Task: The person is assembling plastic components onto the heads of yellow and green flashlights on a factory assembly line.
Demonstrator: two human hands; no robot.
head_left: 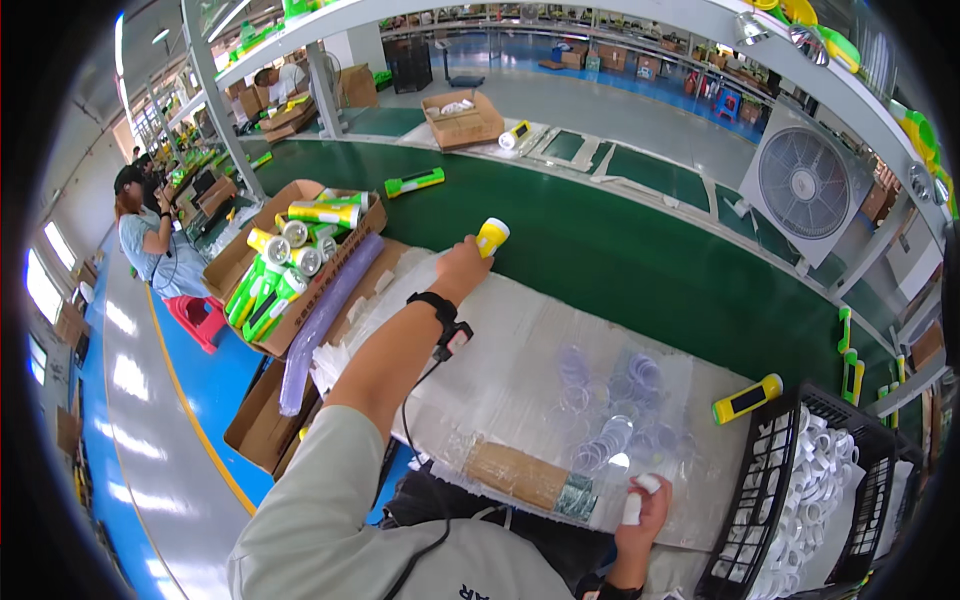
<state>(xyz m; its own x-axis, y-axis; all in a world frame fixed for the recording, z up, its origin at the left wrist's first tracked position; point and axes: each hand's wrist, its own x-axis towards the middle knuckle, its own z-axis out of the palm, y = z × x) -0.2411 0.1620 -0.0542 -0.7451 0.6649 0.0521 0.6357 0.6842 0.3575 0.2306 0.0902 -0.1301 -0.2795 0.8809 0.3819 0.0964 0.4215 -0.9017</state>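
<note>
In the head view, the left hand [465, 268] clamps its grip on a yellow-and-white flashlight [493, 237] by the far edge of the worktop [520, 335]. The right hand [645, 515] shows white pieces [632, 508]; whether its grip clamps them, I cannot tell.

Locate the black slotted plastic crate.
In the head view, the black crate is at lower right, to the right of the right hand, beside a yellow cylindrical flashlight.

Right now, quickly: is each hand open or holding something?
Left hand: closed on a yellow flashlight.
Right hand: curled, white at its fingertips; holding cannot be told.
</note>
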